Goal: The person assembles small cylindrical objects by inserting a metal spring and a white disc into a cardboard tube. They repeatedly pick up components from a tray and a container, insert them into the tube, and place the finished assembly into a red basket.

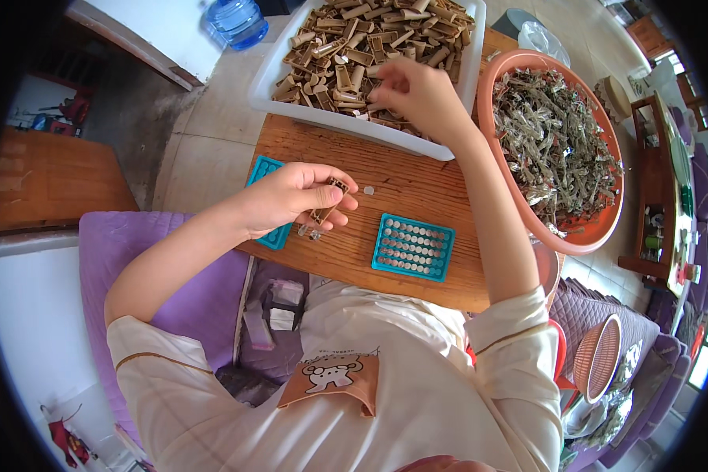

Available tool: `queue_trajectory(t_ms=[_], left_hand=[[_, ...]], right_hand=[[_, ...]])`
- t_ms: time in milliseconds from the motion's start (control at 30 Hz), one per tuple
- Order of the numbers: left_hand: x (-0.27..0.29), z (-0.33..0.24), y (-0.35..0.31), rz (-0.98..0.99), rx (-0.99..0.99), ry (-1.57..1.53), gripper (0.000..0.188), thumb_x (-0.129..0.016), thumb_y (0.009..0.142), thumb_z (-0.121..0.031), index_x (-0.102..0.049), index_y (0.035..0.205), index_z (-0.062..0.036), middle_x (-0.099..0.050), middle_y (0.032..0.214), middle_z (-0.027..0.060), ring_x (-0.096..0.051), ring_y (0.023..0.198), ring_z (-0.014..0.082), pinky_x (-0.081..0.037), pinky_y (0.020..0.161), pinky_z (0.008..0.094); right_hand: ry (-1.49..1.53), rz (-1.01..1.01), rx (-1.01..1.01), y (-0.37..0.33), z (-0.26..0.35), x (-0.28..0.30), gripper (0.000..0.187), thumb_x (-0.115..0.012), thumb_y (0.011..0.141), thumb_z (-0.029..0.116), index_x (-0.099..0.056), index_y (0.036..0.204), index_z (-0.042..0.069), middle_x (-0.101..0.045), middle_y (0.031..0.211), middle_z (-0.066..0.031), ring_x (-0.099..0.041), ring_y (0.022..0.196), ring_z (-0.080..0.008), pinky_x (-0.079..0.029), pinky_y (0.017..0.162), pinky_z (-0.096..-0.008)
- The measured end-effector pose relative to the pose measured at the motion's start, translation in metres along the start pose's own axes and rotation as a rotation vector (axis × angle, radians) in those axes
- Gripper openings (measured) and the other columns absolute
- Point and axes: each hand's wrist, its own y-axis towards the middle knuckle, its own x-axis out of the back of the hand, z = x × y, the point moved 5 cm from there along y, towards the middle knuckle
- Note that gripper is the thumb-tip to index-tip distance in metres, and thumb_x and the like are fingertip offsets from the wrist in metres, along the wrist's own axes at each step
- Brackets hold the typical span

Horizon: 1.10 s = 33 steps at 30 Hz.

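My left hand is closed around a small brown plastic casing, held above the wooden table with its narrow end up. Under that hand lies a teal tray, partly covered by my wrist, and beside it a few small clear pieces. Over a white bin heaped with brown plastic casings, my right hand reaches in, its thumb and forefinger apart at the pile. To the right of my left hand sits a second teal tray with rows of small round silvery discs.
An orange basin full of tangled wire-like parts with clear and silvery bits stands right of the bin. A small whitish piece lies on the table. A blue water bottle is beyond at left; a pink basket is at right.
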Motion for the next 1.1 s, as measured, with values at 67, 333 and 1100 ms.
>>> queue_trajectory(t_ms=[67,333,1100], left_hand=[[0.004,0.003,0.008,-0.012,-0.037,0.035,0.025,-0.050,0.085,-0.016,-0.049,0.105,-0.0021,-0.056,0.096,0.0072,-0.056,0.080,0.0111,-0.046,0.065,0.0228],[0.004,0.023,0.003,0.101,-0.010,-0.031,0.025,-0.052,0.083,-0.009,-0.046,0.106,-0.0013,-0.055,0.097,0.0108,-0.056,0.085,0.0148,-0.047,0.075,0.0281],[0.003,0.034,0.007,-0.061,0.132,-0.458,0.017,-0.046,0.086,-0.014,-0.046,0.102,-0.0088,-0.056,0.094,0.0057,-0.058,0.079,0.0158,-0.050,0.070,0.0272]], right_hand=[[-0.138,-0.092,0.018,0.022,-0.022,-0.010,0.027,-0.061,0.072,0.016,-0.057,0.096,0.003,-0.061,0.078,-0.0120,-0.060,0.072,-0.0215,-0.047,0.067,-0.0299],[-0.458,-0.158,-0.028,0.074,-0.035,-0.058,0.028,-0.057,0.074,0.011,-0.047,0.098,0.003,-0.059,0.082,-0.0169,-0.058,0.079,-0.0333,-0.047,0.069,-0.0401],[0.342,-0.798,-0.230,-0.119,-0.031,-0.005,0.018,-0.061,0.072,-0.001,-0.056,0.089,-0.001,-0.058,0.080,-0.0077,-0.059,0.072,-0.0135,-0.048,0.062,-0.0219]])
